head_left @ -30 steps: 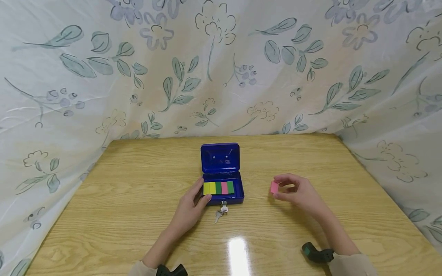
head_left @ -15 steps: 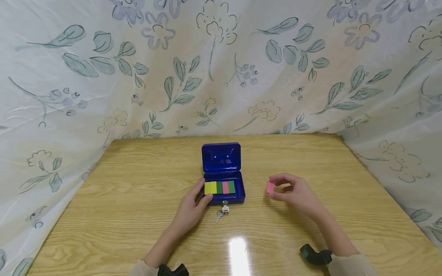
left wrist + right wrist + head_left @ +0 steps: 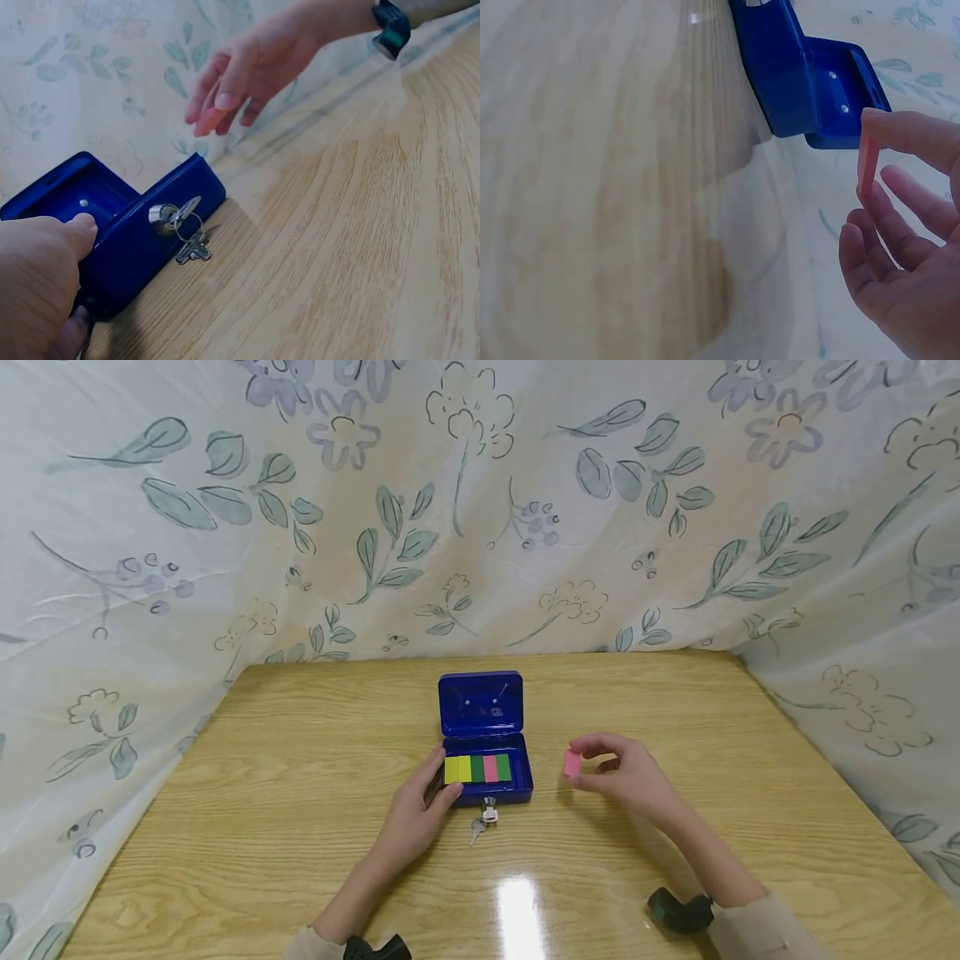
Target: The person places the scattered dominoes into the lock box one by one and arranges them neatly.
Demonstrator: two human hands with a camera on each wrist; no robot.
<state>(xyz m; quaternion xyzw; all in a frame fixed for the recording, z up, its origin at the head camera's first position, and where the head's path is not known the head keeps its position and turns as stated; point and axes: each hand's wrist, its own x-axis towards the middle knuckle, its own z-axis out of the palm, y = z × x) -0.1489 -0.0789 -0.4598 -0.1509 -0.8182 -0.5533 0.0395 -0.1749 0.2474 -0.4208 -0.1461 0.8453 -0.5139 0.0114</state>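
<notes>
A blue metal cash box (image 3: 522,787) lies on the table, its lid (image 3: 481,703) raised at the back. Inside, a row of yellow, green and pink blocks (image 3: 477,768) fills the left part. My left hand (image 3: 411,814) grips the box's left side, thumb near the front corner; the left wrist view shows the thumb (image 3: 81,231) over the rim. To the right of the box, my right hand (image 3: 626,778) pinches a thin pink block (image 3: 572,763) upright between thumb and fingertips, above the table. That pink block (image 3: 868,160) shows edge-on in the right wrist view.
Keys (image 3: 477,828) hang from the lock (image 3: 163,219) at the box's front. The wooden table (image 3: 300,718) extends around the box. Behind it hangs a flower-patterned cloth (image 3: 480,527). Dark wrist devices (image 3: 678,911) sit near both sleeves.
My right hand has moved left with the pink block, closer to the cash box. The left hand and the box have stayed in place.
</notes>
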